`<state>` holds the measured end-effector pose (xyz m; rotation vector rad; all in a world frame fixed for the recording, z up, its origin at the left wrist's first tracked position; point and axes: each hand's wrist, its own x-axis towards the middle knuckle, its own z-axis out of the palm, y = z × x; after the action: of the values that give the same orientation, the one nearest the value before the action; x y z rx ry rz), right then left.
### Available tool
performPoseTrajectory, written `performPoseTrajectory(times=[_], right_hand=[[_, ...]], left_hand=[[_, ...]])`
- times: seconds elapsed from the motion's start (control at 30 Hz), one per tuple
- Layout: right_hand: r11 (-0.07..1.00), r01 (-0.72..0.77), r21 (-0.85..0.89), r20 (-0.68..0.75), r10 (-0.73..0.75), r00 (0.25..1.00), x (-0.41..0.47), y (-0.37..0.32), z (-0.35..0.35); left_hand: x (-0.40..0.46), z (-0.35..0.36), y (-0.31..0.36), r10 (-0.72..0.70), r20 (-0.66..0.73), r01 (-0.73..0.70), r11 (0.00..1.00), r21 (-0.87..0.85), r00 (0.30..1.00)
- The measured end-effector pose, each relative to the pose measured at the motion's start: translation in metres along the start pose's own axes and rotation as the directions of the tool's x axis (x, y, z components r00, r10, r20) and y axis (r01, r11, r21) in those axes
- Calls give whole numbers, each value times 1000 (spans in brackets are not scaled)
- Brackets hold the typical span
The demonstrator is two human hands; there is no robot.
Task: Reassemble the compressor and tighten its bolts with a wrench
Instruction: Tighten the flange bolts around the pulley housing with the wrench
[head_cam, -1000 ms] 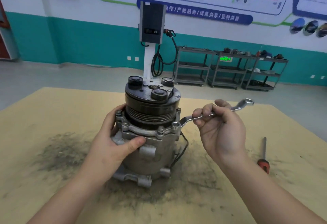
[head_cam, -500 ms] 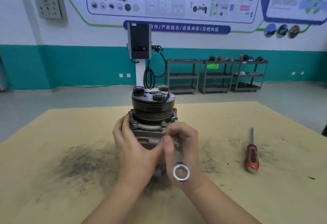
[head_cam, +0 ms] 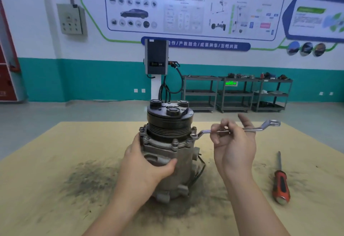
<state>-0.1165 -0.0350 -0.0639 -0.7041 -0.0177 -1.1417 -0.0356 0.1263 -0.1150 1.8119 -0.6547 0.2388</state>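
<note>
Compressor (head_cam: 167,150) stands upright mid-worktop (head_cam: 46,161), well back from every edge, with bare tan surface all round and a dark grime smear at its base. Grey body, black ribbed pulley on top. Left hand (head_cam: 143,163) grips the housing; right hand (head_cam: 234,142) pinches the wrench (head_cam: 236,129), ring end on a flange bolt. Screwdriver (head_cam: 281,185) lies off right.

Setting I see: automotive training workshop. Evidence: wall posters (head_cam: 193,8) with car diagrams, charging station (head_cam: 156,58), metal tool carts (head_cam: 236,94), grease-stained desk (head_cam: 55,161), screwdriver (head_cam: 280,185), compressor (head_cam: 168,142).
</note>
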Motion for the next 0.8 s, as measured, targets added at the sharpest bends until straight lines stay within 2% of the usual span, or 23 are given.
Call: performPoseTrajectory(times=[0.13, 0.3, 0.6, 0.7, 0.8], right_hand=[[982, -156, 108, -43, 162, 986, -4, 7, -5], [967, -189, 169, -24, 196, 980, -11, 7, -2], [984, -177, 26, 58, 176, 983, -8, 3, -1], [999, -40, 8, 107, 39, 993, -13, 5, -2], [962, 261, -80, 178, -244, 953, -26, 16, 0]], left_hand=[[9, -16, -6, 35, 98, -29, 997, -69, 995], [10, -16, -12, 77, 92, -70, 994, -80, 993], [2, -7, -13, 47, -10, -47, 999, 1, 999], [1, -6, -14, 42, -13, -42, 999, 10, 999], [2, -6, -16, 52, -13, -52, 999, 18, 999]])
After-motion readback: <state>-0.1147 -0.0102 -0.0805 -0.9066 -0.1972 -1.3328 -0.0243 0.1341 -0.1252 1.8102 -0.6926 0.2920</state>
